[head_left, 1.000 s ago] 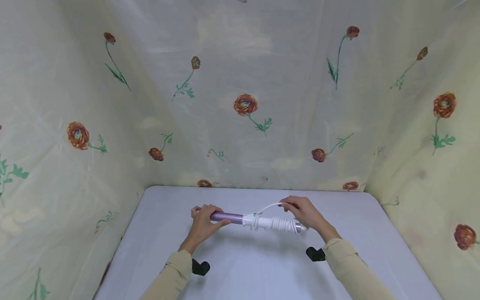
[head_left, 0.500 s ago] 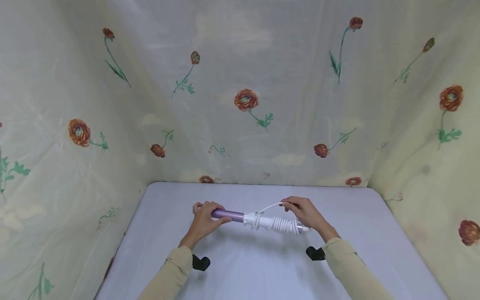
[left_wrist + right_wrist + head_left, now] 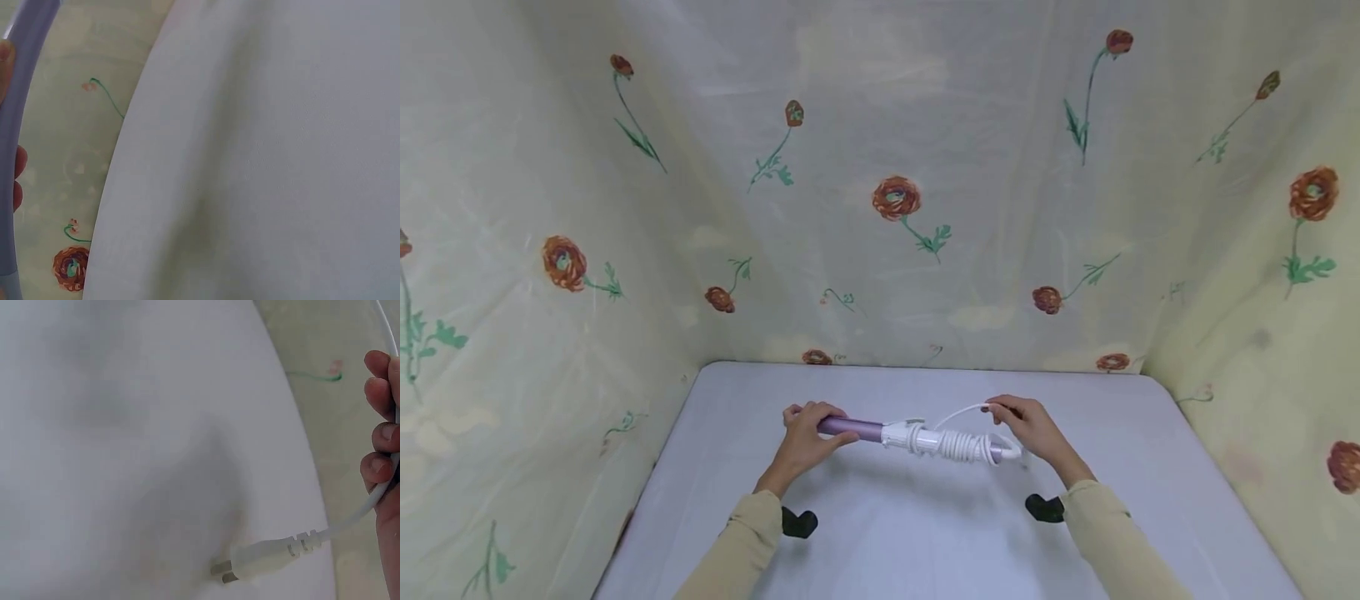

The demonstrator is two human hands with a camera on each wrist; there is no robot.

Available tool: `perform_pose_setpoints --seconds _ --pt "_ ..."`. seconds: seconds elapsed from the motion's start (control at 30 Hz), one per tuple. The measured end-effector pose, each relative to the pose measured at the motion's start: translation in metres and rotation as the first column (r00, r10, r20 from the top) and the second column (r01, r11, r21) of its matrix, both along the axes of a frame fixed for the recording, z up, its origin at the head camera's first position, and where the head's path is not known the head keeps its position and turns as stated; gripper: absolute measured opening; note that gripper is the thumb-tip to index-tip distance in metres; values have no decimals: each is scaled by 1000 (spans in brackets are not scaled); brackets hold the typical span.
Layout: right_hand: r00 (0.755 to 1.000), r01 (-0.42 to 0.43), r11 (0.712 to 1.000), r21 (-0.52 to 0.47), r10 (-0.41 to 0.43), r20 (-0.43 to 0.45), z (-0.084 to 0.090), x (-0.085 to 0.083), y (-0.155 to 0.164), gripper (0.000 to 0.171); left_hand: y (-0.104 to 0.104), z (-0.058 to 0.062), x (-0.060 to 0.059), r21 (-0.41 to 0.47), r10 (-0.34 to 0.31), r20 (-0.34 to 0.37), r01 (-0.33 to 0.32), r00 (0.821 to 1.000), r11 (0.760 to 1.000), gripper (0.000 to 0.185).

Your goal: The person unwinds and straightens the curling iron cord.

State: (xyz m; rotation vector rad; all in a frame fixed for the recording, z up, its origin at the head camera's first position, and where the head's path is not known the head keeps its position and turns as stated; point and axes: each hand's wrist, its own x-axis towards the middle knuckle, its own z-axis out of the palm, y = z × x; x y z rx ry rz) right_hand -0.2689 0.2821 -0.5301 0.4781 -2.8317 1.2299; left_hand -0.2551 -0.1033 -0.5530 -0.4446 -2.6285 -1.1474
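Observation:
A long purple-and-white hair styling iron (image 3: pixel 867 431) is held level above the table, its white power cord (image 3: pixel 962 447) wound in several coils round the white part. My left hand (image 3: pixel 807 432) grips the purple end, thumb in front and fingers behind. In the left wrist view the purple barrel (image 3: pixel 25 81) runs down the left edge. My right hand (image 3: pixel 1028 427) pinches the loose length of cord, which arcs up from the coils. Below those fingers, a white two-prong plug (image 3: pixel 265 557) hangs from the cord in the right wrist view.
A white table (image 3: pixel 917 533) with rounded far corners lies under the hands. Flower-printed cloth (image 3: pixel 992 208) stands close behind it and along both sides. Black pieces, the left one (image 3: pixel 799 523) and the right one (image 3: pixel 1045 508), show beside the wrists.
My right hand has moved a little to the right with the cord, and the loose length now leaves the coils farther right. My left hand keeps its grip. The head view has tilted slightly.

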Motion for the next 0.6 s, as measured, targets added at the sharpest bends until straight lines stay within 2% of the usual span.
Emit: perform_pose_setpoints --seconds 0.13,0.23,0.37,0.43,0.53,0.6 --pt "1000 27 999 38 -27 1 -21 7 7 22 -4 1 -1 42 34 41 -36 999 998 45" --pt "999 -26 999 18 26 20 -32 12 5 18 -2 4 -4 50 27 37 -29 999 998 48" --pt "990 -102 994 -38 105 90 -39 18 -5 13 3 7 -3 44 39 26 -41 999 998 49" --pt "989 -126 992 25 124 79 -42 22 -13 14 5 7 -3 47 58 17 -59 998 997 48" --pt "989 -141 975 170 146 -19 -48 31 -29 16 7 7 -2 43 93 -18 -92 996 995 47" --pt "988 -121 969 215 137 -63 -51 40 -44 19 9 7 -3 31 111 -50 -109 993 994 48"
